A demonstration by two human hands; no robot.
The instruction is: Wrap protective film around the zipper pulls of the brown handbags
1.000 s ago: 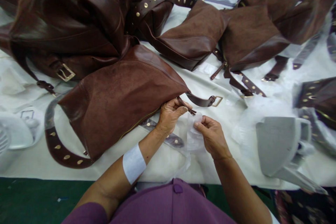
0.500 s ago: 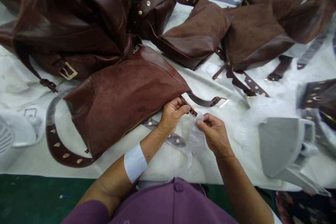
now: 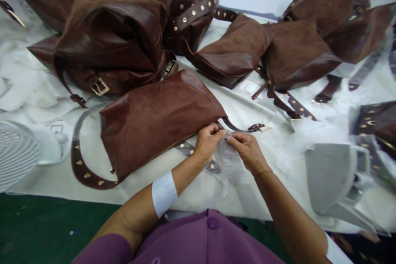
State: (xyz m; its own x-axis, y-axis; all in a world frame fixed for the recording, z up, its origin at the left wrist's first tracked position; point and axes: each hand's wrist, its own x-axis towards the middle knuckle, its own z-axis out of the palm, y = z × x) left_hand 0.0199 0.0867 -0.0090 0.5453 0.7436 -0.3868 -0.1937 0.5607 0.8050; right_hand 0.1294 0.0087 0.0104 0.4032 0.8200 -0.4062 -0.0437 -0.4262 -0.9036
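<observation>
A brown suede and leather bag [image 3: 163, 115] lies on the pale table cover, its zipper edge toward me. At its right end my left hand [image 3: 208, 142] pinches the small leather zipper pull, which is mostly hidden by the fingers. My right hand [image 3: 247, 150] is closed on thin translucent wrapping [image 3: 230, 169] that hangs below the fingertips. Both hands' fingertips nearly meet. A strap with a gold buckle [image 3: 264, 128] extends right of the bag, and a studded strap [image 3: 89, 177] loops at its left.
More brown bags [image 3: 114, 29] are piled behind, with others [image 3: 300, 49] at the back right. A white fan [image 3: 18, 152] stands at the left, a grey plastic device [image 3: 329, 177] at the right. The table's front edge [image 3: 62, 198] runs above a green floor.
The fingertips of both hands have come closer together, and the zipper pull is now largely covered. The view has shifted, so the bags on the left appear further right.
</observation>
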